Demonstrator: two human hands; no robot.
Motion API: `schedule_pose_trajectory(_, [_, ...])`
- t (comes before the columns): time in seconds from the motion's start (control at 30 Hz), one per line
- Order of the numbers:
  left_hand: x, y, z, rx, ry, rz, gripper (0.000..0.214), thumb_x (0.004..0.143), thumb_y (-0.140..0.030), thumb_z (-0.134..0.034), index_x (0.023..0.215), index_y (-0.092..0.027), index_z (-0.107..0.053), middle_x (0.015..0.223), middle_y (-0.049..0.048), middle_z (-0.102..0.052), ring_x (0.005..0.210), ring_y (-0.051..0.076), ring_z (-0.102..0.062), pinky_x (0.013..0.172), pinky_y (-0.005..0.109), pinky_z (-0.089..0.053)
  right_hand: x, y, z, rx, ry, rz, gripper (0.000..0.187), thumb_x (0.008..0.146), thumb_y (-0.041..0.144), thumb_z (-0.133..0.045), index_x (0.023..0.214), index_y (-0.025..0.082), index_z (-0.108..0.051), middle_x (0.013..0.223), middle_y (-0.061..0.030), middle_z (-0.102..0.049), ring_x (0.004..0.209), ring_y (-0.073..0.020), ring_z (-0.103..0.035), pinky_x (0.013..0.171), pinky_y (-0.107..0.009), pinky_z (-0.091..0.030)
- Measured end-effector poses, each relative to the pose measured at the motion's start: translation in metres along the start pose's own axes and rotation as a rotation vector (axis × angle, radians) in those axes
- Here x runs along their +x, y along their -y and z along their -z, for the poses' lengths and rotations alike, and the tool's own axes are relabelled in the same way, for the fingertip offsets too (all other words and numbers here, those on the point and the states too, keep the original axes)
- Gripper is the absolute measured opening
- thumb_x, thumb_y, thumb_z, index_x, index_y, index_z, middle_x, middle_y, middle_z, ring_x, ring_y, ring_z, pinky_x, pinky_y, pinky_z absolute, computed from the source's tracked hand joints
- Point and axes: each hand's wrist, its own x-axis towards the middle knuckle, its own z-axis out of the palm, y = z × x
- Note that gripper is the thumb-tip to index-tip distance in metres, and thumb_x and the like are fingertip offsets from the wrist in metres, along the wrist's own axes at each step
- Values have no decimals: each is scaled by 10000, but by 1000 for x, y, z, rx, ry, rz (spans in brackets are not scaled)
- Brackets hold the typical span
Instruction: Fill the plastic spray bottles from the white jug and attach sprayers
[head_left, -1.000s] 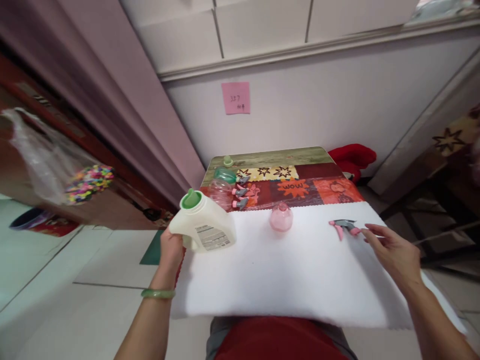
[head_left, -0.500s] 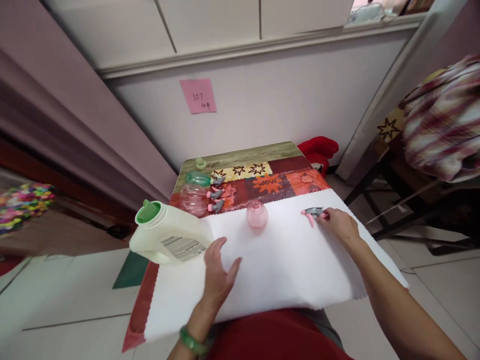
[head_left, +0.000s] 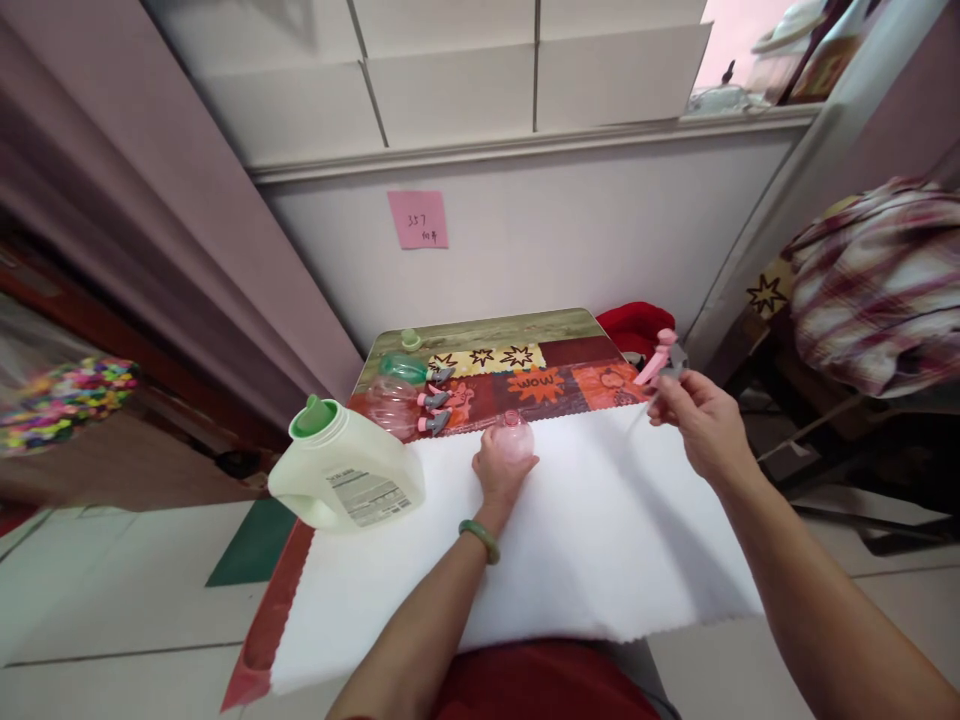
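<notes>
A small round pink bottle (head_left: 517, 440) without a top stands upright on the white cloth (head_left: 570, 540). My left hand (head_left: 501, 468) wraps round its near side, thumb on the right. Off to the right, my right hand (head_left: 697, 410) pinches a pink and grey spray head (head_left: 665, 357) above the cloth, its thin tube slanting down to the left. A large pale green jug (head_left: 360, 480), its mouth lined in green, stands at the left of the cloth.
Several spray bottles lie at the back left: a green bottle (head_left: 403, 370) and clear pinkish bottles (head_left: 394, 407). Behind them sits a green cap (head_left: 410, 338). A wall with a pink note (head_left: 418, 220) rises beyond the table. Plaid cloth (head_left: 870, 280) hangs at right.
My left hand has moved from open beside the jug to a grip on the pink bottle. My right hand has lifted the spray head off the cloth. The head camera has shifted.
</notes>
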Motion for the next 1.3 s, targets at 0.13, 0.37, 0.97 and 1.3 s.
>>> schedule_pose_trajectory(0.13, [-4, -6, 13, -114, 38, -26, 888, 518, -300, -919, 1290, -296, -480, 1345, 134, -598, 1294, 363, -549, 1084, 528, -376, 3, 35, -32, 238, 22, 126, 362, 903, 595, -656, 982, 245, -618, 884, -15, -720, 639, -133, -668, 598, -268, -594])
schedule_pose_trajectory(0.37, [-36, -3, 38, -402, 128, 1, 999, 456, -317, -933, 1312, -304, -419, 1317, 120, -570, 1178, 347, -597, 977, 479, -477, 6, 73, -64, 330, 32, 258, 345, 930, 591, -639, 982, 251, -607, 882, -1, -709, 726, -140, -715, 669, -272, -625])
schedule_pose_trajectory(0.97, [-56, 30, 70, -1296, 460, 409, 626, 780, -480, -748, 1288, -142, -609, 1035, 149, -739, 809, 272, -719, 606, 335, -563, -53, 34, -133, 410, -135, 303, 350, 912, 549, -669, 1052, 234, -606, 839, 2, -728, 657, -152, -697, 684, -302, -593])
schedule_pose_trajectory(1.3, [-50, 33, 72, -1415, 516, 543, 778, 872, -693, -586, 1347, -76, -588, 955, 195, -747, 702, 242, -705, 476, 263, -505, -69, 14, -139, 340, -177, 272, 373, 900, 556, -670, 1056, 223, -611, 836, -6, -723, 659, -162, -694, 659, -309, -590])
